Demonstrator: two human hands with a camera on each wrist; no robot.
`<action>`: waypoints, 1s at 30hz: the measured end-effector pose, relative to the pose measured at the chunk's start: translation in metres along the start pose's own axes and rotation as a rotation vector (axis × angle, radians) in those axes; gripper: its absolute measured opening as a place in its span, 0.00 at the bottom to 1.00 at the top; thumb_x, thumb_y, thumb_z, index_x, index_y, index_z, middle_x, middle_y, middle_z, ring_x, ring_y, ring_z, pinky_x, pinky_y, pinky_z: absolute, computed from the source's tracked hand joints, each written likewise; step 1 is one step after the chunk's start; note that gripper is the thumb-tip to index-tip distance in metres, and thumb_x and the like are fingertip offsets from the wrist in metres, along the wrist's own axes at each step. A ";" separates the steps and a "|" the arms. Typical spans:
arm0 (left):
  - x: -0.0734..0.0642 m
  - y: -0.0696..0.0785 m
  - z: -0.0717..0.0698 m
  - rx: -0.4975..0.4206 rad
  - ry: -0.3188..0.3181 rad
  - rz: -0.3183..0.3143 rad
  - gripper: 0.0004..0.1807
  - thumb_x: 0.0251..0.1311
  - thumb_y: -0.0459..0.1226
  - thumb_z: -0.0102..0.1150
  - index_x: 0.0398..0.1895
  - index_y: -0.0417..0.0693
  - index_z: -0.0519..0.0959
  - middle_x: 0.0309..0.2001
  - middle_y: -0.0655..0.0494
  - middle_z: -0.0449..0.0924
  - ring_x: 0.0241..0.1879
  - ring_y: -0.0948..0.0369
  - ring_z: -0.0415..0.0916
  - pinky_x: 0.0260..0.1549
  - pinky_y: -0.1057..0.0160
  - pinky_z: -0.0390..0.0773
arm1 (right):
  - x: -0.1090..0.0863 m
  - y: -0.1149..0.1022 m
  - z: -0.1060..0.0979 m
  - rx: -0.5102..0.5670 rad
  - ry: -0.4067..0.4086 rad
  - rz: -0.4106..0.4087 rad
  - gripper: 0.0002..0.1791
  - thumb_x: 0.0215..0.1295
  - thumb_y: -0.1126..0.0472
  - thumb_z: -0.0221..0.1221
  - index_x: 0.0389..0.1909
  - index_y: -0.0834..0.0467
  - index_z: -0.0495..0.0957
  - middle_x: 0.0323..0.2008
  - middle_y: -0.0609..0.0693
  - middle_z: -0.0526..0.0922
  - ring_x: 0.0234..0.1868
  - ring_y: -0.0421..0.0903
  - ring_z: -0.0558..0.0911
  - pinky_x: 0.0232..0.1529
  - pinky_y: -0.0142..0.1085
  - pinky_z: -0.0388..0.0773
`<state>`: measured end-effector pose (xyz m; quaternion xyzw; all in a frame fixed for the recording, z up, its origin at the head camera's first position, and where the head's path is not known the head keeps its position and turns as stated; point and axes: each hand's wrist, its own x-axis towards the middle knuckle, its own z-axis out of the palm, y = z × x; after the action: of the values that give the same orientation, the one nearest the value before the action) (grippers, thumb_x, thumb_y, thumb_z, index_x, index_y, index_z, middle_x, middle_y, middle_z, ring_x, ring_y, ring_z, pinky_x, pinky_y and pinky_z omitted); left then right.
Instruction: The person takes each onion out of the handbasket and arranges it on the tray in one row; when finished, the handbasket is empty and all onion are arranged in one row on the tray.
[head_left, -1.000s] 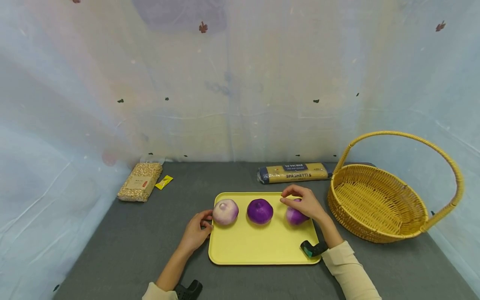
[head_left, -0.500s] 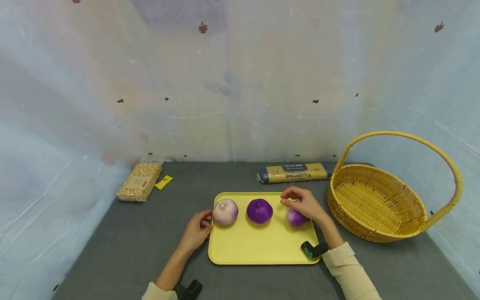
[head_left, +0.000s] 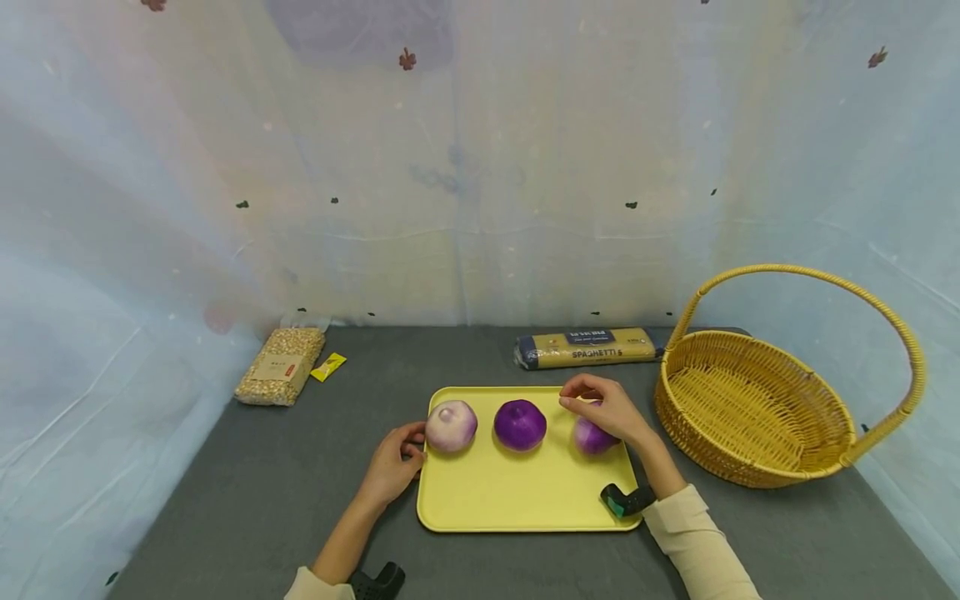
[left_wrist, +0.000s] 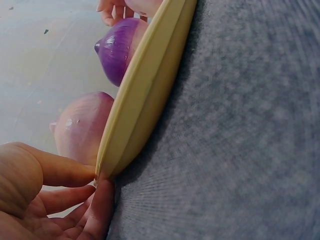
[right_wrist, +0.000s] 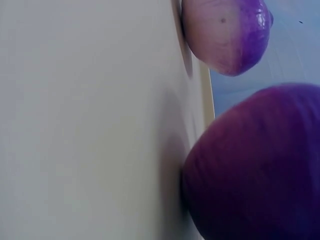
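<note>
A yellow tray (head_left: 517, 500) carries a row of onions: a pale one (head_left: 451, 427) at left, a dark purple one (head_left: 520, 425) in the middle, and a purple one (head_left: 595, 436) at right. My left hand (head_left: 392, 462) pinches the tray's left rim; in the left wrist view the thumb (left_wrist: 70, 171) lies against the rim's corner. Over the right onion is my right hand (head_left: 609, 408), covering part of it. Its fingers curve loosely, and thumb and index tips stand apart with nothing seen between them. The right wrist view shows onions (right_wrist: 265, 170) but no hand.
A wicker basket (head_left: 738, 408) with a tall handle stands right of the tray. Behind the tray lies a pack of spaghetti (head_left: 588, 347). A bag of grain (head_left: 282, 367) and a small yellow packet (head_left: 327, 367) lie at the back left of the grey table (head_left: 247, 492).
</note>
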<state>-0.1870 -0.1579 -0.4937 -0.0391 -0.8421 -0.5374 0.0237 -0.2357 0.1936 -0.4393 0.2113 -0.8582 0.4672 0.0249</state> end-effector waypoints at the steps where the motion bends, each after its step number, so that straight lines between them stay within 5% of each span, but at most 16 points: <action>1: 0.000 0.000 0.000 0.000 0.001 -0.001 0.23 0.50 0.23 0.57 0.53 0.35 0.74 0.41 0.45 0.73 0.33 0.59 0.71 0.20 0.67 0.76 | 0.000 0.005 0.000 -0.008 0.001 0.002 0.08 0.61 0.58 0.60 0.39 0.57 0.80 0.37 0.48 0.82 0.42 0.45 0.79 0.49 0.46 0.74; 10: 0.000 0.000 0.000 0.020 0.007 -0.004 0.23 0.51 0.23 0.58 0.53 0.36 0.74 0.41 0.46 0.74 0.33 0.59 0.70 0.22 0.67 0.76 | -0.005 0.018 -0.008 -0.002 -0.018 -0.003 0.14 0.61 0.54 0.60 0.41 0.60 0.79 0.38 0.47 0.81 0.43 0.48 0.79 0.50 0.51 0.72; 22: -0.001 0.000 0.000 0.008 0.004 -0.009 0.23 0.51 0.23 0.58 0.53 0.35 0.74 0.41 0.45 0.74 0.32 0.59 0.70 0.20 0.67 0.76 | -0.009 0.018 -0.008 -0.049 -0.128 0.062 0.15 0.64 0.53 0.57 0.43 0.60 0.80 0.39 0.46 0.82 0.43 0.45 0.79 0.46 0.42 0.75; 30: 0.000 -0.001 0.000 0.001 -0.002 -0.011 0.23 0.51 0.23 0.58 0.53 0.36 0.74 0.42 0.45 0.73 0.33 0.59 0.71 0.20 0.67 0.77 | -0.013 -0.009 -0.011 -0.068 -0.224 0.091 0.14 0.63 0.57 0.58 0.45 0.62 0.79 0.45 0.56 0.81 0.47 0.51 0.77 0.49 0.43 0.72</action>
<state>-0.1871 -0.1580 -0.4942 -0.0348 -0.8425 -0.5373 0.0197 -0.2221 0.2028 -0.4285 0.2220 -0.8797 0.4118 -0.0853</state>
